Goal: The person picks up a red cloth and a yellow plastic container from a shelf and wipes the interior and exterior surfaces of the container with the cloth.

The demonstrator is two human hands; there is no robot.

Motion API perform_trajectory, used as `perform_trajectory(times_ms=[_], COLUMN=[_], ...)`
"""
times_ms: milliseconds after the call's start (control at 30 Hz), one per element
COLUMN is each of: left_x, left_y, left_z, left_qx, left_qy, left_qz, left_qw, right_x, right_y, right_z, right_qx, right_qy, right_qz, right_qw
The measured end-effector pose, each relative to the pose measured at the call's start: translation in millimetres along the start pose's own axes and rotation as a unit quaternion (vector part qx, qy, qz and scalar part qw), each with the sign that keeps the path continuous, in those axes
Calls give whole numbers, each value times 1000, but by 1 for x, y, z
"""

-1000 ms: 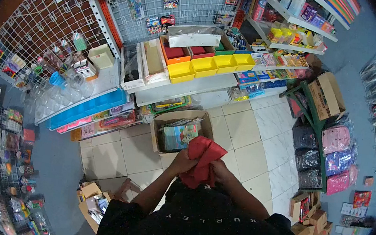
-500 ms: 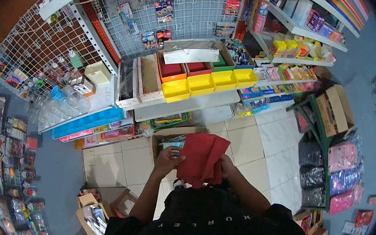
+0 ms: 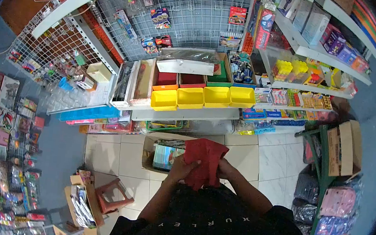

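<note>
A folded red cloth is held up in front of my body, slightly crumpled, with its layers overlapping. On its left side, my left hand grips the edge, thumb lying over the front. My right hand holds the right edge; most of its fingers are hidden behind the fabric. Below and beyond the cloth, an open cardboard box on the floor holds packaged goods with a light blue-green cover.
Four-sided yellow bins line the shelf front, before boxes holding red cloth and green cloth. A reddish stool and a carton stand at left. A green rack with wrapped bags is at right.
The cloth has gone from spread flatter to more bunched and folded. My left hand has moved right, further onto its front. The view has shifted a little.
</note>
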State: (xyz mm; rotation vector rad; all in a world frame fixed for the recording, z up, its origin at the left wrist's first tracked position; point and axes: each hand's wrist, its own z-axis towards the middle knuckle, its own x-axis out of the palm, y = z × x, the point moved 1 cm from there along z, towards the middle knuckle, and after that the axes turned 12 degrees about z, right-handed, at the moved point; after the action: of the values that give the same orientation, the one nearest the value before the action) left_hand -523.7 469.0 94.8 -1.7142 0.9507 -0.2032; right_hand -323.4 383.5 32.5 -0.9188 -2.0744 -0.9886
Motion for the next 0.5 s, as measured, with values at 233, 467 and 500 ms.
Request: perform_trajectory(times_ms=[233,467,500], left_x=[19,-16,-20], left_y=[-4,-17,-15], left_z=[10,10,11], left_qx=[-12,19,28], left_qy=[-86,-81,-71], left_qz=[-24,18,37], left_qw=[996,996,996], right_x=[-13,7,19], right_y=[44,35,29], right_z=[-10,19,25], right_qx=[-23,22,3], right_qy=[61,70,25], right_qz=[194,52,-46], right_qw=[979,996,999])
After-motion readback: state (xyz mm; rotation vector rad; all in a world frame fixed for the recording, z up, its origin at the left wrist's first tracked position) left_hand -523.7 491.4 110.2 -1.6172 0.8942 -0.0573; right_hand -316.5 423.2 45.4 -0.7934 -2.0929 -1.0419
